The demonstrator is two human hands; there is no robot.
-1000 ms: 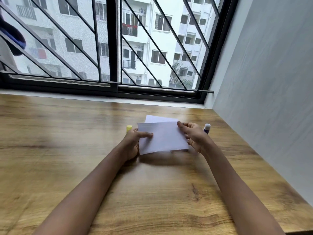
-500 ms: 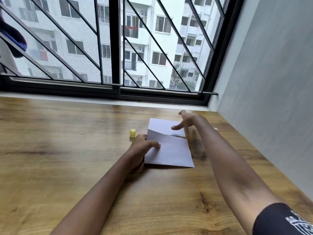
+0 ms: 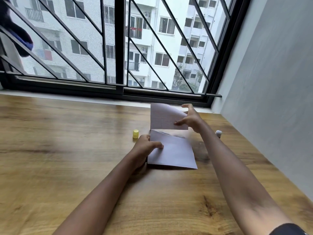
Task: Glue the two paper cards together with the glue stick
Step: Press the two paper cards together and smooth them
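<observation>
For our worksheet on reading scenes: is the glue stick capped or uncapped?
Uncapped. The yellow cap stands alone on the table left of the cards, while the glue stick sits far right, behind the right arm.

wooden table (image 3: 67,167), barred window (image 3: 118,48), grey wall (image 3: 271,82)

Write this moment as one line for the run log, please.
left hand: pins near card on table | right hand: lifts far card | yellow cap: off, left of cards | glue stick: on table, right
</observation>
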